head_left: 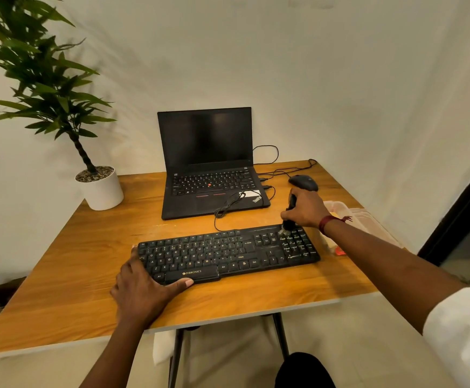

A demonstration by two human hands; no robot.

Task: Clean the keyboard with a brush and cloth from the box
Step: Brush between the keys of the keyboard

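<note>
The right grip [305, 208] is pinching the brush [292, 203] on the keyboard [228, 253]; the left grip [141, 292], spread, is bracing it. Harsh strokes could dislodge keycaps.

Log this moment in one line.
step: brushing | right hand: grips brush | bristles: on keyboard right end | left hand: presses front-left corner

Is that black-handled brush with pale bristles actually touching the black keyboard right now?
Touching. The head view shows the black-handled brush, gripped by the right hand, with its pale bristles splayed on the number keys of the black keyboard.
</note>
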